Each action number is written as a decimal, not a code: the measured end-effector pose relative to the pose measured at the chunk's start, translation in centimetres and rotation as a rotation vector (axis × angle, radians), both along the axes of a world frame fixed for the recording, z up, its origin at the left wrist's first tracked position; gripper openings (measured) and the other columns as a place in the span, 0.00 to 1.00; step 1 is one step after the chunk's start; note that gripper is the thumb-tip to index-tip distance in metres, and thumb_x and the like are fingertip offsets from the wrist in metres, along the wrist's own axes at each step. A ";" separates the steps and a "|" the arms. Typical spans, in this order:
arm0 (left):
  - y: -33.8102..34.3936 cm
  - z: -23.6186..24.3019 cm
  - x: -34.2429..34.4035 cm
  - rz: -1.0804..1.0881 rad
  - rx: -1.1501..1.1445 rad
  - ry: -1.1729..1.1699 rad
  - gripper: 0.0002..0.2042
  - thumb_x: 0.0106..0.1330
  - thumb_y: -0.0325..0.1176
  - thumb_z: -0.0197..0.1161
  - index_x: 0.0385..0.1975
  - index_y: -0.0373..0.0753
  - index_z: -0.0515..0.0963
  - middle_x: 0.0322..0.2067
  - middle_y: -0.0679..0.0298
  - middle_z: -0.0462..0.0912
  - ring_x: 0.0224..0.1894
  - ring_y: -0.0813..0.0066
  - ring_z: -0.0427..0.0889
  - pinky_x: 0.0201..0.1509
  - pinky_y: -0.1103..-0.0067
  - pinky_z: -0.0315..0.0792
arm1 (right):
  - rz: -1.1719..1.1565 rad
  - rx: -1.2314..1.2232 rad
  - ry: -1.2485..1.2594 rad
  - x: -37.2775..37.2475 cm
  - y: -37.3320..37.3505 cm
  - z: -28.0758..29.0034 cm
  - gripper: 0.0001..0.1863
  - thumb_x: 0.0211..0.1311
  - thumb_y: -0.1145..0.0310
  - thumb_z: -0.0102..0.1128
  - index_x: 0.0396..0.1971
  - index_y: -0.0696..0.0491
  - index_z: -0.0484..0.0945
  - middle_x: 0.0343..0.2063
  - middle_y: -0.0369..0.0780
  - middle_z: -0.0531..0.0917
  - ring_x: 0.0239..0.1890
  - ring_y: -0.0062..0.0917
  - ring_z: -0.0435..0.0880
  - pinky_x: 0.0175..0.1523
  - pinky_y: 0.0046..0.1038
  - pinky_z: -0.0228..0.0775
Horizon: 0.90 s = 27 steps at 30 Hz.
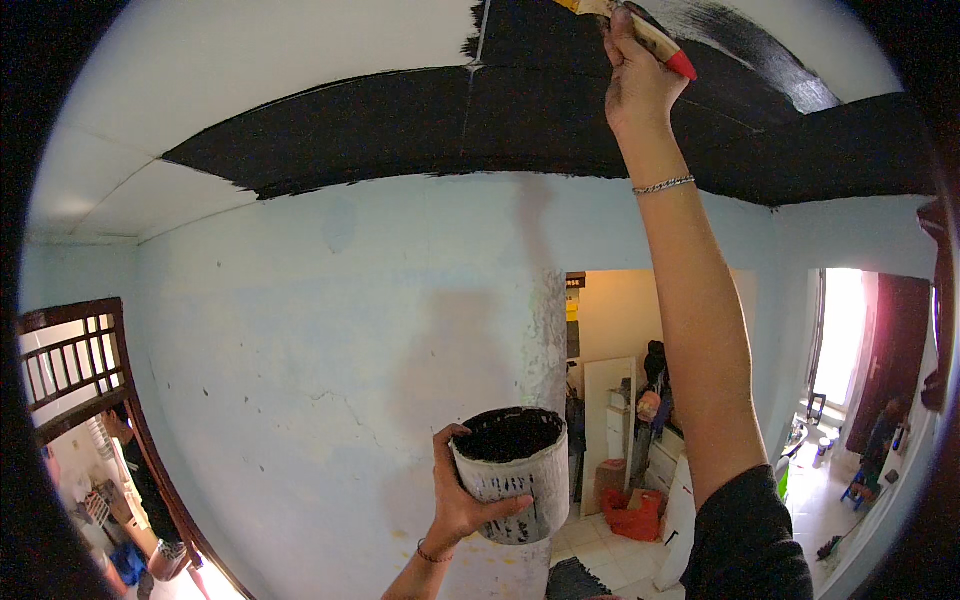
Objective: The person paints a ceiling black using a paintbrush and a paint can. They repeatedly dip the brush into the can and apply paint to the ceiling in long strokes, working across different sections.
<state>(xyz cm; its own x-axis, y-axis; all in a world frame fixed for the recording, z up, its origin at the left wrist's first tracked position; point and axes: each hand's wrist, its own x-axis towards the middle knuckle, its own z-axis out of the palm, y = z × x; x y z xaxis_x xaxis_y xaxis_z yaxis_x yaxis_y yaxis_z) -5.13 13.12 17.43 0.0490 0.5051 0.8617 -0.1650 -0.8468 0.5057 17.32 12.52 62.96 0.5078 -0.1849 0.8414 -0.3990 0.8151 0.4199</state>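
My left hand grips a round white container streaked with black, its open top showing black paint. It is held upright in front of the wall. My right hand is raised to the ceiling, closed around a paintbrush with a pale wooden handle and red end; the brush head is partly cut off at the top edge. The ceiling around it bears a broad area of black paint with ragged edges, beside white panels. A glossy, streaky patch lies just right of the brush.
A pale blue wall faces me. A dark-framed opening is at left. At right, one opening shows a leaning board and a red bag; farther right, a dark red door stands near a seated person.
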 end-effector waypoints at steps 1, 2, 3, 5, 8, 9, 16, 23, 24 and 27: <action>-0.1 0.0 0.0 0.006 -0.002 0.002 0.54 0.35 0.42 0.90 0.61 0.38 0.56 0.52 0.48 0.80 0.55 0.56 0.81 0.61 0.63 0.75 | 0.002 0.019 0.000 0.5 0.0 0.0 0.08 0.65 0.77 0.69 0.41 0.61 0.80 0.42 0.44 0.85 0.42 0.31 0.87 0.46 0.28 0.81; -0.3 0.0 0.0 -0.007 -0.011 -0.011 0.54 0.35 0.42 0.90 0.61 0.39 0.56 0.52 0.48 0.80 0.55 0.56 0.81 0.61 0.63 0.75 | 0.004 0.037 -0.002 1.1 0.0 0.0 0.10 0.63 0.79 0.70 0.43 0.62 0.79 0.45 0.45 0.85 0.45 0.30 0.87 0.51 0.28 0.84; -0.4 -0.1 0.1 -0.021 -0.022 -0.024 0.54 0.34 0.42 0.90 0.61 0.39 0.56 0.52 0.48 0.80 0.54 0.56 0.81 0.61 0.63 0.75 | 0.005 0.054 -0.005 1.8 -0.1 -0.2 0.13 0.62 0.80 0.71 0.44 0.63 0.78 0.47 0.45 0.84 0.48 0.29 0.87 0.56 0.29 0.86; -0.4 -0.1 0.0 -0.024 -0.016 -0.016 0.54 0.34 0.42 0.90 0.61 0.39 0.56 0.51 0.48 0.80 0.54 0.56 0.81 0.61 0.63 0.76 | 0.024 0.019 0.042 3.0 -0.3 -0.6 0.11 0.62 0.81 0.70 0.41 0.63 0.78 0.45 0.45 0.85 0.45 0.30 0.88 0.54 0.29 0.88; -0.6 -0.4 -0.1 -0.025 -0.026 -0.026 0.54 0.34 0.41 0.91 0.60 0.39 0.57 0.51 0.49 0.80 0.55 0.57 0.81 0.61 0.63 0.76 | 0.059 -0.026 0.146 4.3 -1.0 -2.0 0.12 0.63 0.81 0.69 0.43 0.65 0.77 0.46 0.48 0.84 0.46 0.32 0.89 0.55 0.28 0.88; -0.7 -0.5 -0.2 -0.040 -0.032 -0.032 0.54 0.34 0.41 0.91 0.60 0.39 0.57 0.51 0.49 0.80 0.55 0.57 0.81 0.61 0.63 0.76 | 0.061 -0.043 0.204 4.6 -1.2 -2.6 0.13 0.63 0.80 0.69 0.44 0.65 0.77 0.46 0.48 0.84 0.46 0.32 0.89 0.55 0.28 0.88; -1.6 -0.4 -0.6 -0.071 -0.081 -0.087 0.55 0.33 0.39 0.91 0.61 0.40 0.56 0.53 0.52 0.76 0.57 0.59 0.78 0.61 0.64 0.75 | -0.476 -0.005 0.676 5.8 -1.4 -5.4 0.19 0.68 0.65 0.69 0.47 0.65 0.77 0.46 0.47 0.85 0.48 0.32 0.86 0.56 0.29 0.79; -1.9 -0.6 -1.0 -0.041 -0.072 -0.083 0.57 0.32 0.38 0.92 0.62 0.41 0.54 0.55 0.54 0.72 0.58 0.60 0.76 0.63 0.64 0.74 | -1.097 0.049 1.102 1.3 1.0 -0.5 0.18 0.69 0.61 0.65 0.40 0.64 0.76 0.40 0.50 0.79 0.42 0.44 0.79 0.47 0.39 0.74; -1.9 -0.6 -0.9 -0.065 -0.083 -0.108 0.57 0.32 0.38 0.92 0.62 0.41 0.54 0.56 0.54 0.72 0.58 0.60 0.76 0.63 0.64 0.74 | -1.120 0.125 1.108 0.2 1.0 0.2 0.16 0.67 0.63 0.66 0.40 0.63 0.76 0.39 0.50 0.79 0.40 0.44 0.79 0.44 0.39 0.73; -1.9 -1.0 -0.9 -0.100 -0.121 -0.117 0.58 0.32 0.38 0.92 0.62 0.41 0.54 0.56 0.54 0.71 0.59 0.59 0.75 0.64 0.64 0.74 | -1.023 0.081 1.056 -4.4 0.6 0.7 0.07 0.67 0.72 0.64 0.39 0.60 0.79 0.36 0.49 0.80 0.39 0.42 0.81 0.39 0.38 0.74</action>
<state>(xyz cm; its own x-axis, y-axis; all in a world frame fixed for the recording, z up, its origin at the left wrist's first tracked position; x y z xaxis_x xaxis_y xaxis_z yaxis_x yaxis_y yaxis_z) -6.01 11.19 16.40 0.0070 0.6030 0.7977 -0.3085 -0.7575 0.5753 12.95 13.12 63.67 0.4883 -0.8611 0.1420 0.8377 0.5081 0.2003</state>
